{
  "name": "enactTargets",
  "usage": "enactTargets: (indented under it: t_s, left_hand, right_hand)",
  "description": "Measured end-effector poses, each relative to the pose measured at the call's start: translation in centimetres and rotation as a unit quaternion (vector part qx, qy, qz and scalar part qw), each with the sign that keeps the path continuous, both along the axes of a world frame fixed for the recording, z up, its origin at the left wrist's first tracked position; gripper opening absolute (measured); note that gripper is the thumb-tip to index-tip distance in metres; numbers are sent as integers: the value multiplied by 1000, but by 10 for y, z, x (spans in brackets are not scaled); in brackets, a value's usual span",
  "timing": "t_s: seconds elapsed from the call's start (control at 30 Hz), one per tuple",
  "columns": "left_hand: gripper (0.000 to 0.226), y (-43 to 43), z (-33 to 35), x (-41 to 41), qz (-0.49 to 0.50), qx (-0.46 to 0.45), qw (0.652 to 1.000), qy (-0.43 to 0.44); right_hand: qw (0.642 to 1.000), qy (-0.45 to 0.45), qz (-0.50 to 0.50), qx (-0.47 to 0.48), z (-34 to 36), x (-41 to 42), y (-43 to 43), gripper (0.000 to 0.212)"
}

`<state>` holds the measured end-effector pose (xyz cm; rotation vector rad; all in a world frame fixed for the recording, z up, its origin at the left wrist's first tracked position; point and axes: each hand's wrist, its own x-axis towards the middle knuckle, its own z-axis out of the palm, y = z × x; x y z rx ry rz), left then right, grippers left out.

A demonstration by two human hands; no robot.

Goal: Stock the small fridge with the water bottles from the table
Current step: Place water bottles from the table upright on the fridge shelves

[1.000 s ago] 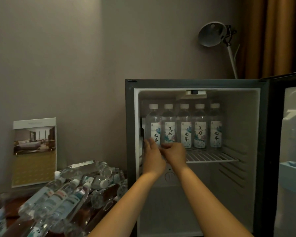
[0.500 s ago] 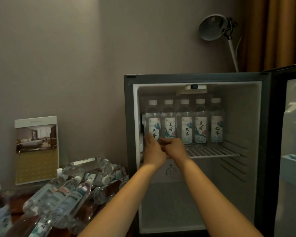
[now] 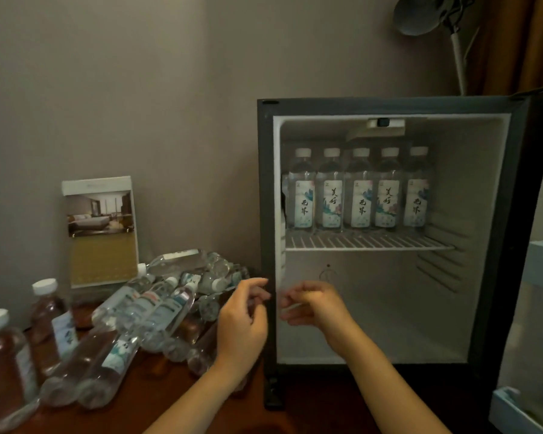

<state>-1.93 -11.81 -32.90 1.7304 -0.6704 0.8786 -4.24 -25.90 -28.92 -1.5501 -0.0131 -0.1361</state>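
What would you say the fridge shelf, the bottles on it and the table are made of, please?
Fridge shelf: white-coated wire, likely metal, judging by its thin parallel bars.
Bottles: probably clear plastic, see-through with white caps.
Table: reddish-brown wood or veneer, apparently smooth with a slight sheen.

Only readable stuff: the five bottles point(image 3: 360, 195) on the fridge point(image 3: 265, 214) shelf point(image 3: 373, 242). From the shelf's left edge the labels go 无界, 美好, 无界, 美好, 无界. The desk bottles point(image 3: 157, 305) and the card point(image 3: 101, 230) are too blurry to read.

Left grip point(image 3: 242, 321) and right grip point(image 3: 314, 308) close together, both loosely curled.
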Motion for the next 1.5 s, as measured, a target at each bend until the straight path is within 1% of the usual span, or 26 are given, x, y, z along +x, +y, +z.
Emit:
enactTargets:
  t_s: [0.07, 0.13, 0.17, 0.2, 0.27, 0.3, 0.37, 0.5, 0.57, 0.6, 0.67, 0.73, 0.8, 0.9, 0.93, 1.0, 1.07, 1.1, 1.13, 1.2, 1.23, 1.27, 1.33, 1.43, 1.5]
  left_hand:
    - [35, 23, -20, 9, 50, 1, 998, 32]
    - [31, 41, -37, 20, 98, 38, 989, 108]
    - [28, 48, -45, 26, 118, 70, 979, 152]
    - [27, 54, -53, 32, 129, 105, 967, 194]
    - [30, 63, -66, 38, 117, 176, 941, 262]
    - [32, 66, -71, 40, 105, 210, 931, 279]
    - [33, 69, -77, 41, 91, 247, 925, 275]
    - [29, 73, -80, 42, 97, 240, 928, 267]
    - [30, 77, -83, 43, 93, 243, 923, 283]
    - [30, 80, -86, 43, 83, 239, 921, 297]
    - [34, 91, -92, 40, 51, 236, 915, 323]
    - [44, 102, -102, 37, -2, 235, 907, 351]
    - [51, 109, -110, 35, -55, 201, 902, 378]
    - [44, 112, -115, 35, -77, 131, 894, 421]
    - [43, 112, -115, 35, -77, 121, 892, 429]
    - [41, 110, -114, 33, -73, 124, 888, 436]
    - [36, 107, -113, 30, -70, 130, 888, 436]
    - [34, 104, -111, 27, -75, 129, 887, 437]
    - [32, 102, -109, 24, -81, 127, 884, 442]
    - [26, 96, -106, 16, -97, 117, 880, 449]
    - [23, 94, -104, 13, -103, 107, 879, 452]
    - [22, 93, -103, 12, -106, 93, 878, 457]
    - [23, 92, -101, 9, -114, 59, 871, 474]
    - [29, 90, -95, 5, -133, 14, 849, 511]
    - [25, 87, -88, 0, -163, -8, 831, 532]
  right_hand:
    - [996, 52, 53, -49, -21, -1, 17, 17]
    - [985, 98, 80, -121, -43, 3, 35, 15]
    - [979, 114, 77, -152, -53, 6, 45, 16]
    - [975, 123, 60, -177, -63, 11, 55, 20]
    - [967, 125, 2, -221, -80, 20, 74, 32]
    - [963, 121, -29, -240, -84, 22, 84, 37]
    - [957, 119, -74, -254, -86, 26, 100, 43]
    - [947, 164, -88, -260, -91, 38, 121, 50]
    - [944, 183, -88, -258, -100, 40, 128, 54]
    - [941, 177, -95, -271, -106, 41, 130, 55]
    - [930, 157, -108, -315, -115, 39, 133, 54]
    - [919, 142, -114, -349, -117, 38, 134, 51]
    - [909, 147, -110, -373, -116, 39, 134, 49]
    - [891, 160, -96, -414, -112, 34, 133, 52]
    - [884, 162, -90, -430, -112, 31, 133, 53]
    - [868, 171, -73, -461, -110, 24, 132, 56]
    - [865, 174, -39, -469, -108, 19, 128, 63]
    - [877, 170, -21, -449, -106, 15, 125, 68]
    - [901, 166, -4, -402, -104, 10, 120, 73]
    - [955, 164, 21, -247, -101, -1, 107, 81]
    - [970, 172, 34, -166, -100, -7, 100, 81]
    - [976, 187, 49, -100, -99, -13, 95, 80]
    - [975, 210, 66, -22, -103, -23, 88, 80]
    - [972, 217, 84, 46, -109, -32, 80, 79]
    - [971, 201, 102, 84, -110, -37, 75, 77]
